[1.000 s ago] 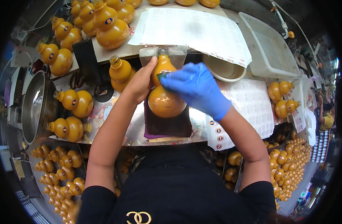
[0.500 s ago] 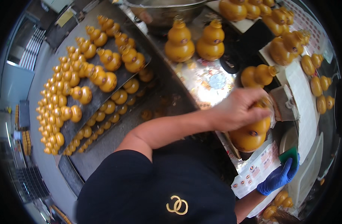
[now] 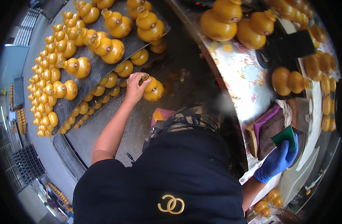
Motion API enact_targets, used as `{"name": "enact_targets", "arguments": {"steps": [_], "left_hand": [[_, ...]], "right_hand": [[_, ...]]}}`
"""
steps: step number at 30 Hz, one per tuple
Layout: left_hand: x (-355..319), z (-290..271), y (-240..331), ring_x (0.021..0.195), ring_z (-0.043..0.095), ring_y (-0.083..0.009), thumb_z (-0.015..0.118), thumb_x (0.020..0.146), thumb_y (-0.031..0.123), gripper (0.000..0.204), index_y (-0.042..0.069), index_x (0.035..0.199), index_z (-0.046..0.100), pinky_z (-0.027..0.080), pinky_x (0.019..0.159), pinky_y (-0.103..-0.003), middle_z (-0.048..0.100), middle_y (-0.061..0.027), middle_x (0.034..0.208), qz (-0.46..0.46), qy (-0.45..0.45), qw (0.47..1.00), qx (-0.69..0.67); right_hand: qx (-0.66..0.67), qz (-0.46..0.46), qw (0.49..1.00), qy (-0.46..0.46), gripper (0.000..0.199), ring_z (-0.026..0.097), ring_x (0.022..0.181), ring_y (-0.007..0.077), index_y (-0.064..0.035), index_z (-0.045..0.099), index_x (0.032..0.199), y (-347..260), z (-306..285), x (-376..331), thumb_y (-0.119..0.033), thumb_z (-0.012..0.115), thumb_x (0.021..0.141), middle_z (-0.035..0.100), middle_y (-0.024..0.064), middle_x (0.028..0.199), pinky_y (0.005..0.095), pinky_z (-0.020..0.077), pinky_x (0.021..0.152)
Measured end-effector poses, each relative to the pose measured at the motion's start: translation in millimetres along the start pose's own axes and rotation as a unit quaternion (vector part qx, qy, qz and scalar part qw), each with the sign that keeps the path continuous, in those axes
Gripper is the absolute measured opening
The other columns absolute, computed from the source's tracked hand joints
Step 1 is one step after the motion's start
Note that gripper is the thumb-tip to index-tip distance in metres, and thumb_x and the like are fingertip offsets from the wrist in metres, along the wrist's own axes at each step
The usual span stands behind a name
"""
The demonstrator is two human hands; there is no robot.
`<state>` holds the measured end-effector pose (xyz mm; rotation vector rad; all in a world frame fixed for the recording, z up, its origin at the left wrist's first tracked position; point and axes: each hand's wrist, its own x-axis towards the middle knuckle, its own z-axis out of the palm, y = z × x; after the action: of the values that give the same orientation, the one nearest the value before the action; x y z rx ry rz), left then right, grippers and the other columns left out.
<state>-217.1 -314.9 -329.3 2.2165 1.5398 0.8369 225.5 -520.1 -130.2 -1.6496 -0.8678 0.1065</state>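
My bare left hand [image 3: 135,89] pinches the neck of a yellow-brown gourd-shaped bottle [image 3: 153,90]. The bottle hangs tilted in the air beside the shelves, its round base pointing right and a small dark label on its side. My right hand [image 3: 272,164], in a blue glove, grips a flat green pad [image 3: 284,139] over the right side of the workbench. Just left of that pad lies a box lined with dark cloth [image 3: 270,128], with purple cloth along its edge.
At left, a dark shelf [image 3: 128,50] carries rows of similar gourd bottles, with more on a lower tier. Several gourd bottles [image 3: 220,22] stand on the metal workbench [image 3: 249,89], near a black block-like object [image 3: 292,44]. More gourds [image 3: 268,203] lie at lower right.
My left hand has swung from the workbench leftward to the shelves, taking the gourd bottle off the cloth-lined box. My right hand still holds the green pad, and the view has shifted.
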Motion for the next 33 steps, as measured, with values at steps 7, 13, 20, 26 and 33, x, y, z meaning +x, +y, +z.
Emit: {"name": "enact_targets", "arguments": {"steps": [7, 13, 20, 26, 33], "left_hand": [[-112, 38, -103, 0.085, 0.061, -0.0352, 0.072, 0.081, 0.031, 0.034, 0.004, 0.098, 0.06, 0.048, 0.072, -0.045, 0.059, -0.0138, 0.096, -0.299, -0.067, 0.95, 0.06], [-180, 118, -185, 0.101, 0.058, -0.0425, 0.066, 0.082, 0.013, 0.028, 0.001, 0.105, 0.059, 0.049, 0.085, -0.046, 0.057, -0.0236, 0.112, -0.416, -0.112, 0.896, 0.103], [-158, 159, -207, 0.11, 0.058, -0.0404, 0.059, 0.082, 0.006, 0.034, -0.002, 0.116, 0.059, 0.047, 0.094, -0.044, 0.06, -0.0273, 0.117, -0.714, 0.024, 0.697, -0.06], [-190, 176, -225, 0.105, 0.062, -0.0361, 0.059, 0.087, 0.026, 0.039, -0.001, 0.115, 0.062, 0.049, 0.092, -0.043, 0.063, -0.0253, 0.113, -0.602, -0.176, 0.777, 0.051], [-15, -32, -78, 0.094, 0.066, -0.0304, 0.068, 0.086, 0.037, 0.042, 0.001, 0.107, 0.063, 0.051, 0.081, -0.042, 0.068, -0.0199, 0.098, -0.166, -0.479, 0.854, -0.116]], "right_hand": [[-0.005, 0.023, 0.999, -0.029, 0.035, 0.052, 0.114, 0.0213, 0.0059, 0.054, 0.125, -31, 49, 2, -0.008, 0.054, 0.093, 0.056, 0.0122, 0.125, 0.0335, 0.0399, 0.1], [-0.099, 0.016, 0.991, -0.086, 0.034, 0.052, 0.114, 0.0206, 0.0052, 0.053, 0.125, -51, 87, -10, -0.011, 0.051, 0.095, 0.056, 0.011, 0.125, 0.0329, 0.0389, 0.1], [-0.126, 0.012, 0.983, -0.136, 0.035, 0.055, 0.107, 0.0185, 0.0049, 0.054, 0.12, -63, 102, -17, -0.011, 0.057, 0.089, 0.059, 0.0092, 0.115, 0.0308, 0.0431, 0.094], [-0.146, 0.054, 0.976, -0.153, 0.037, 0.056, 0.104, 0.0183, 0.0027, 0.054, 0.122, -74, 120, -19, -0.005, 0.058, 0.085, 0.06, 0.0082, 0.114, 0.0294, 0.0446, 0.092], [-0.058, 0.07, 0.988, -0.123, 0.038, 0.055, 0.106, 0.0182, 0.0051, 0.054, 0.121, -66, 133, -13, -0.009, 0.06, 0.086, 0.059, 0.0109, 0.117, 0.0295, 0.042, 0.095]]}}
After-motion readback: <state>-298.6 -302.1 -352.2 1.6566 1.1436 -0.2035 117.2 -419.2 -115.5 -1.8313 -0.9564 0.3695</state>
